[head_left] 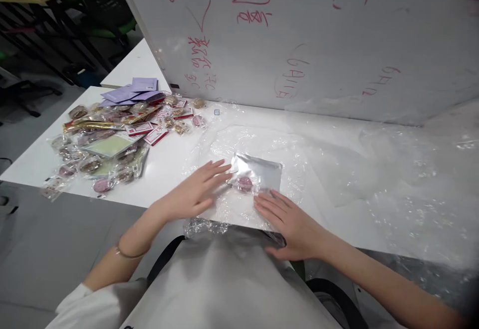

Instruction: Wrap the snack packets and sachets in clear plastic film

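Here, two hands (204,189), one silver pouch (262,169).

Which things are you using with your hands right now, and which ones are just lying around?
Being used, it seems:
- silver packet
- pink wrapped piece
- clear plastic underneath

Probably just lying around for now:
- purple packets
- pale green packet
- red-and-white packets

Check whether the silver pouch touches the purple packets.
Apart. The head view shows bare white tabletop and clear film between the silver pouch and the purple packets atop the pile.
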A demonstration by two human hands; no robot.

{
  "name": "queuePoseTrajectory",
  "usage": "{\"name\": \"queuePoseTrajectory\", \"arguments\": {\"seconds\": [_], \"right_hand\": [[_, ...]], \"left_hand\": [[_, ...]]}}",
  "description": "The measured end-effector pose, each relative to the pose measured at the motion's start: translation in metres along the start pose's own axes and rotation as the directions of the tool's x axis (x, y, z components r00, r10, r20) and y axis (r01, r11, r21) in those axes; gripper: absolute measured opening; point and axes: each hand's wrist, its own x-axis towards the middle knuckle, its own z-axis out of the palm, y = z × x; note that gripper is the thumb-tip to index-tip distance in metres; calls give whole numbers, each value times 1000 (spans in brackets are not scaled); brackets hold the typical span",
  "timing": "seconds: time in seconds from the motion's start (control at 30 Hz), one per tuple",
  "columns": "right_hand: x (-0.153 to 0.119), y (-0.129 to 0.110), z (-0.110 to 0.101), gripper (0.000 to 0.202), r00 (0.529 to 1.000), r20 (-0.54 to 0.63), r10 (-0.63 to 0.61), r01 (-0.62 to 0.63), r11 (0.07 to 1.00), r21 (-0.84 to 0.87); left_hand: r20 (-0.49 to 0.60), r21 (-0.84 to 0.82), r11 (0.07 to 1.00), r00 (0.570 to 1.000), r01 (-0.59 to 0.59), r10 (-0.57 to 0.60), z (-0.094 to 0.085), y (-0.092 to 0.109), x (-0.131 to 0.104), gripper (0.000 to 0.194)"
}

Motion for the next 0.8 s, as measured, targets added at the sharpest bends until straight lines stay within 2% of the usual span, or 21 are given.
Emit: {"name": "queuePoseTrajectory", "arguments": {"seconds": [0.1,0.2,0.27,0.37,0.43,0.47,0.53,0.6,0.63,0.67,0.73,0.8], "right_hand": [[-10,-1,8,46,997,-53,54,-50,996,68],[-14,6,4,28,975,-97,200,-160,934,319],[-13,10,-5,21,933,-50,357,-288,822,492],[-7,14,-19,23,792,57,608,-488,573,659],[-1,19,-25,27,681,85,727,-535,415,736],[2,21,-26,29,629,84,773,-537,354,766],[9,27,-25,33,539,56,840,-548,299,781],[15,33,-22,39,483,-20,875,-627,362,690],[17,36,-19,41,476,-76,876,-688,425,588],[19,38,-17,42,483,-129,866,-750,485,449],[23,42,-12,42,500,-186,846,-841,526,129],[23,45,-9,39,479,-199,855,-878,466,-113]], "left_hand": [[100,-27,996,992,82,-79,-18,-3,-44,70],[116,37,992,985,121,-125,-8,0,-67,79],[84,47,993,990,112,-116,4,1,-70,72],[-1,-85,990,994,112,-113,16,0,-65,43],[-126,-259,951,970,170,-208,21,0,-57,35],[-187,-353,909,934,224,-303,22,0,-51,35],[-250,-501,785,807,366,-536,25,1,-37,39],[-240,-537,666,663,517,-709,27,2,-19,40],[-233,-505,635,616,585,-752,29,2,-10,38],[-229,-434,624,590,650,-774,31,2,-3,35],[-211,-207,621,585,756,-783,35,2,9,33],[-210,27,609,600,793,-772,40,1,12,36]]}}
